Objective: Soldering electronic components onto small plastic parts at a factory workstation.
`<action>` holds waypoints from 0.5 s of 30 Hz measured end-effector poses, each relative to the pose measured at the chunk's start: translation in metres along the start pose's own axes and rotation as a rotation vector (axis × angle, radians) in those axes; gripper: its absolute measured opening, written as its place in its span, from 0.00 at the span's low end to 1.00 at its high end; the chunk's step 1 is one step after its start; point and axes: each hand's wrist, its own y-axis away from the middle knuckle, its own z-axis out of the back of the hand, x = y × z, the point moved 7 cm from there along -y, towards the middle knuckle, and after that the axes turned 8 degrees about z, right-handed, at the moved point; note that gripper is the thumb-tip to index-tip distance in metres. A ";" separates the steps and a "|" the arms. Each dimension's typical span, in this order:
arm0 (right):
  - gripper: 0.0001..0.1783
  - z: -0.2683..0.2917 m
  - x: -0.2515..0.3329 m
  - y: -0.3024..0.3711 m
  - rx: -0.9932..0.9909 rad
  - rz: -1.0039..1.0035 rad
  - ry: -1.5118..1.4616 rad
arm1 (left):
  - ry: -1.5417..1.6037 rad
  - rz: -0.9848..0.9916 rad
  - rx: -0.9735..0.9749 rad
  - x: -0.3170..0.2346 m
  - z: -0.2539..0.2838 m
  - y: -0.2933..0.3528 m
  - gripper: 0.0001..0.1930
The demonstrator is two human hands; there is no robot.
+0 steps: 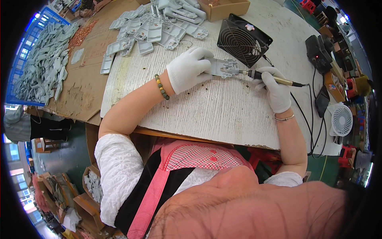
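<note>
In a white glove, my left hand (pixel 190 69) grips a grey plastic housing (pixel 220 67) by its left end, just above the tabletop. My right hand (pixel 273 88), also gloved, is closed around a soldering iron (pixel 259 75) held like a pen. The iron's tip meets the housing's right end, where small metal parts show; whether it touches them is too small to tell. A black square fan (pixel 241 41) with a round wire guard stands just beyond the housing. A cord (pixel 310 104) runs from the iron's back end toward the right.
Several grey housings (pixel 154 30) lie heaped at the far middle of the white table (pixel 191 113), near a cardboard box (pixel 228 10). A blue crate (pixel 30 30) of grey parts and small copper pieces (pixel 82 33) sit left. At right are a black soldering station (pixel 318 51) and white fan (pixel 342 120).
</note>
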 end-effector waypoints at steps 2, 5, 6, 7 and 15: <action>0.10 0.003 0.000 -0.001 -0.039 0.020 -0.045 | 0.045 0.047 -0.014 0.002 -0.001 0.000 0.09; 0.11 0.009 -0.002 -0.002 -0.087 0.041 -0.124 | 0.173 0.114 0.034 0.009 -0.005 0.001 0.09; 0.11 0.011 -0.004 -0.003 -0.098 0.041 -0.159 | 0.256 0.134 0.096 0.010 -0.009 0.001 0.10; 0.11 0.012 -0.005 -0.004 -0.094 0.043 -0.161 | 0.252 0.135 0.094 0.011 -0.008 0.001 0.10; 0.10 0.013 -0.004 -0.004 -0.091 0.073 -0.188 | 0.083 0.167 -0.029 0.033 0.014 -0.006 0.08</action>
